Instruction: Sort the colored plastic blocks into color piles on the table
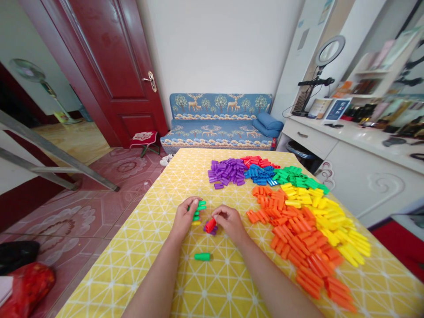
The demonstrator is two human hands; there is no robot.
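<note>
My left hand [186, 215] is closed, with thumb and fingers on several small green plastic caps [201, 206] that stick out to its right. A yellow cap [196, 223] shows just below them. My right hand [229, 221] pinches a red plastic cap [210, 225] between thumb and fingertips. Purple caps [213, 231] show under and beside the red one; whether they touch it I cannot tell. Closer to me, a single green cap [202, 256] lies on its side on the yellow patterned tablecloth [192, 287].
Loose caps lie heaped by colour: purple [228, 171], red [255, 161], blue [260, 175], green [294, 176], yellow [331, 216] and orange [298, 234]. Beyond the table stands a blue sofa [218, 128]. A white dresser [374, 163] is at right, a metal ladder [59, 159] at left.
</note>
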